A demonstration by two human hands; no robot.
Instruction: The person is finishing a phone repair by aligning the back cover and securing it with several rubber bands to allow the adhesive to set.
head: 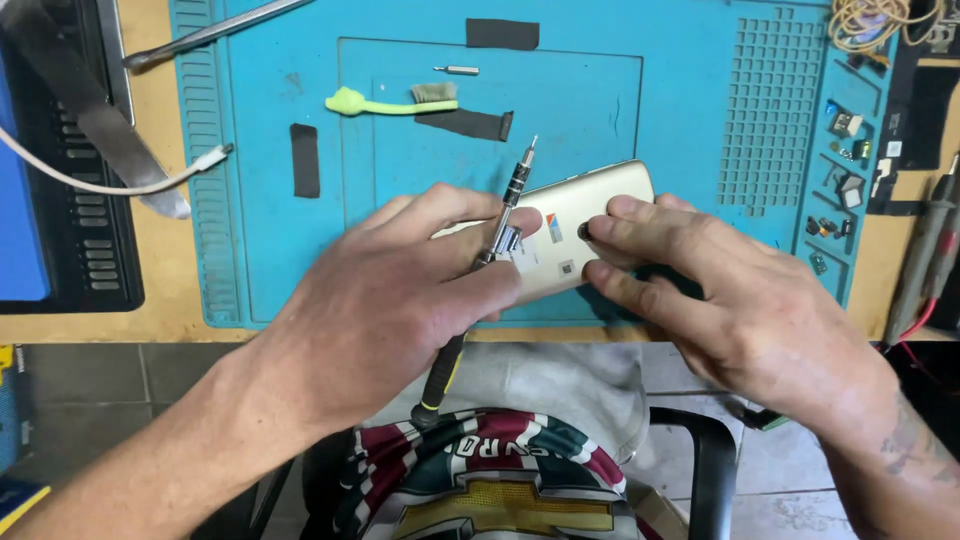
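A gold phone (590,205) lies back-up on the blue work mat (600,100), held between both hands. My left hand (400,300) grips the phone's left end and also holds a precision screwdriver (510,200), its tip pointing up and away and its black handle (440,385) running under my palm. My right hand (720,300) holds the phone's right end, with the thumb tip pressing on the dark round spot on the back cover.
A green-handled brush (390,100), a loose bit (457,70) and black strips (305,160) lie on the mat. Small parts (845,185) sit in the mat's right trays. A white cable (120,185) and a keyboard (90,250) are at left, probes (925,250) at right.
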